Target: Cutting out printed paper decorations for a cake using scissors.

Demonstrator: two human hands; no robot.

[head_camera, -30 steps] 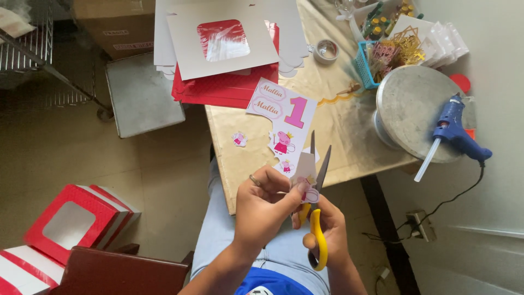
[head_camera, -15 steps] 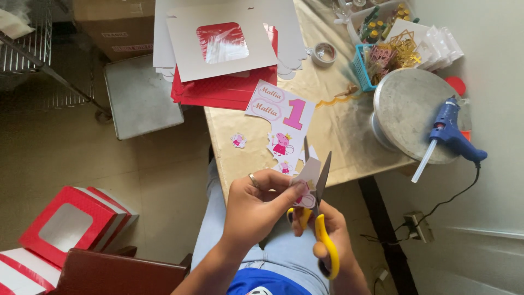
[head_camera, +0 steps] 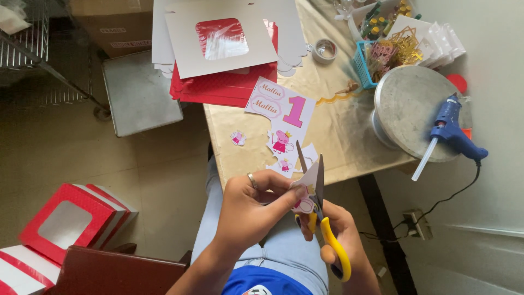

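The left hand point(head_camera: 245, 210) pinches a small paper cut-out point(head_camera: 303, 203), a pink cartoon figure on white paper, between thumb and fingertips, closed firmly on it just off the near edge of the bench point(head_camera: 338, 131), above the person's lap. The right hand point(head_camera: 333, 229) is wrapped through the yellow handles of the scissors point(head_camera: 319, 210), fingers curled tight around them. Compared with a second ago, the blades stand further apart and point up toward the bench, with the paper now set deeper into their gap; the yellow handle has swung lower and out to the right. The paper has also turned a little in the left hand (the white flap now rises beside the right blade). I judge this as the cut moving on around the figure's outline, with the sheet fed and rotated between snips.

On the bench near its near edge lie other printed cut-outs point(head_camera: 281, 141), and a printed sheet point(head_camera: 281, 105) sits behind them. A blue glue gun point(head_camera: 453, 131) rests on a round grey turntable point(head_camera: 415, 109) at the right edge.
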